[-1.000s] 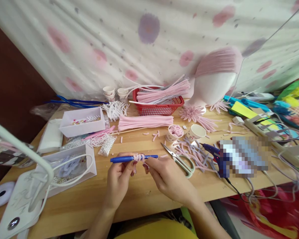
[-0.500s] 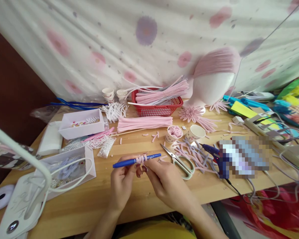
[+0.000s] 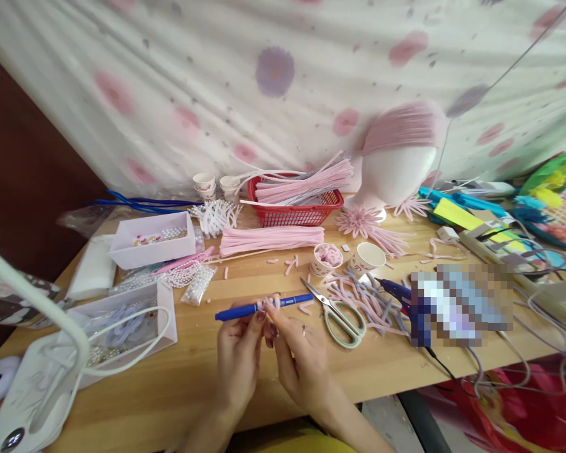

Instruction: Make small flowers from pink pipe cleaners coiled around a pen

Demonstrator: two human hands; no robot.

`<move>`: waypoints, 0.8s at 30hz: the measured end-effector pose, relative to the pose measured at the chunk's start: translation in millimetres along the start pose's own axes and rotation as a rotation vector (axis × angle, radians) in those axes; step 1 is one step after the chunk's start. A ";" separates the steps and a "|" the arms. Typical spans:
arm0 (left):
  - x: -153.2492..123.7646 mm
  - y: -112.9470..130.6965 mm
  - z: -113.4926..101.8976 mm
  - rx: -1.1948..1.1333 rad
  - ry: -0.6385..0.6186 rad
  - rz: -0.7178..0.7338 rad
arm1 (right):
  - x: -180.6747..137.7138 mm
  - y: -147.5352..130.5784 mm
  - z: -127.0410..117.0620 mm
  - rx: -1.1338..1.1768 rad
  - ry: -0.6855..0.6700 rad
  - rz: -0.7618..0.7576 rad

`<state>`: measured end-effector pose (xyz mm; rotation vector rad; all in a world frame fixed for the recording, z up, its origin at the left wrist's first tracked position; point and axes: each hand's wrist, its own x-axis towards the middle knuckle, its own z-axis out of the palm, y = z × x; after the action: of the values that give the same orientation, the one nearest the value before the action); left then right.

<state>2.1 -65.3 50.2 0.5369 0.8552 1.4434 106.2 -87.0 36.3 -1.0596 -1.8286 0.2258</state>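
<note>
A blue pen [image 3: 238, 311] lies crosswise between my hands, just above the table. A pink pipe cleaner [image 3: 270, 301] is wound around the middle of its barrel, partly covered by my fingertips. My left hand [image 3: 238, 355] is closed on the pen from below, its thumb by the coil. My right hand [image 3: 304, 362] is closed with thumb and finger pinching at the pink coil; the fingertips hide the loose end. Right of my hands lie open scissors [image 3: 342, 321] with pale green handles.
Cut pink and grey pipe cleaner pieces [image 3: 370, 302] lie beside a glue gun [image 3: 396, 289]. Behind are a paper cup [image 3: 327, 267] of pink coils, a bundle of pink pipe cleaners [image 3: 271, 240] and a red basket [image 3: 292, 217]. Bead boxes [image 3: 153, 251] and a lamp [image 3: 75, 327] stand left.
My right hand has drawn in closer to my left, its fingers now over the coil on the pen. The view has shifted slightly.
</note>
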 end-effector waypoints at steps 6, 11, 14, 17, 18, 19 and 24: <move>-2.1 1.0 -5.6 0.044 -0.032 0.080 | -8.2 -1.7 0.8 0.090 0.190 0.130; -1.8 -0.9 -6.0 0.054 -0.038 0.097 | -13.3 -4.4 2.9 0.263 0.158 0.202; -3.0 -2.5 -6.2 0.044 -0.043 0.098 | -13.7 -5.9 6.4 0.407 0.174 0.287; -3.5 -5.9 -9.4 0.066 -0.046 0.077 | -13.6 -6.4 9.3 0.470 0.224 0.311; -3.2 -7.2 -10.9 0.076 -0.043 0.070 | -13.6 -6.3 9.8 0.470 0.235 0.311; -2.9 -8.5 -12.4 0.089 -0.037 0.066 | -13.5 -6.2 10.0 0.465 0.244 0.307; -1.7 -12.9 -17.0 0.152 -0.048 0.104 | -12.4 -4.8 9.8 0.459 0.248 0.294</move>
<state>-2.8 -71.1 30.2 0.7370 0.9147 1.4604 97.4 -96.3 25.9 -0.9720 -1.3108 0.6285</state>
